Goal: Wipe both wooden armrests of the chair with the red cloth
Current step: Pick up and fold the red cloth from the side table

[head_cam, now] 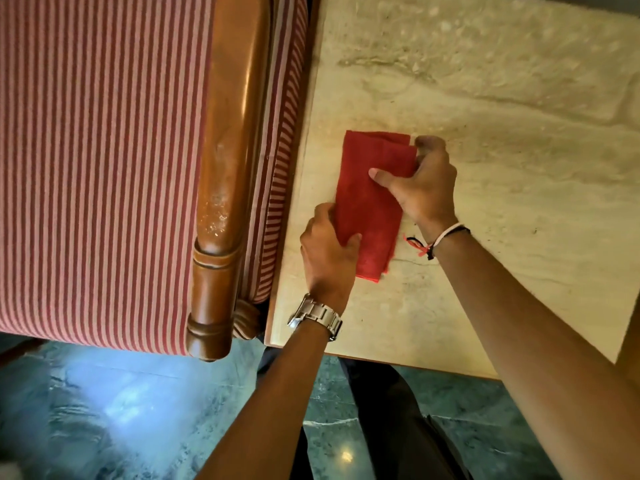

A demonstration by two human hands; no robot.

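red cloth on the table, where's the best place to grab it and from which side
Probably the near short end of the red cloth, taken from above. It lies folded flat on the marble table, so a pinch through the stacked layers keeps the fold. The left hand already holds that end; the right hand holds the far corner.

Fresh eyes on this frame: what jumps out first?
The red cloth, folded, lies on the pale marble table at centre, pinched by both hands: left hand at its near corner, right hand at its far edge. Left of it, the glossy wooden armrest runs up the frame beside red-and-pink striped upholstery. A steel watch on the left wrist also catches the eye.
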